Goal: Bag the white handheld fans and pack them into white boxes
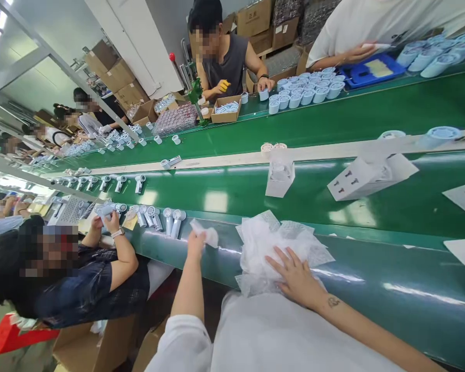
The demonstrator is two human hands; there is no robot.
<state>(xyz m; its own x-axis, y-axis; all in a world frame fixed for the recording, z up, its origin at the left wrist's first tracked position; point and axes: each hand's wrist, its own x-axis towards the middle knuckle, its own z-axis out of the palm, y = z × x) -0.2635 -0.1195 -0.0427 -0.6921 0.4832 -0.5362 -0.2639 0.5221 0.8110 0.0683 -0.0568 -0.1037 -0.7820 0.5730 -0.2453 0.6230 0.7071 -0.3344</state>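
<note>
A worker's left hand (196,245) pinches a wrapped fan (212,238), its white cover bunched at the fingers, just left of a loose sleeve pile (253,240). The right hand (294,271) lies spread on the near right part of the pile, fingers apart, seeming to press rather than grip.

The step in hand appears to be sleeving: the fan looks covered, though whether the cover is fully on is too small to tell. Farther left of the pile, unwrapped fans (177,221) rest on the table (375,279); beyond those, still farther from the pile, a co-worker's hand (111,222) is on another fan (105,209). Across the pile, an open white box (277,186) stands on the green belt (220,178), with a second box (344,187) to the pile's far right.

The next move would seem to call for freeing the left hand of its fan, clear of the pile, and parting a single sleeve (321,249) from it; the thin, overlapping layers could cling and lift together.
</note>
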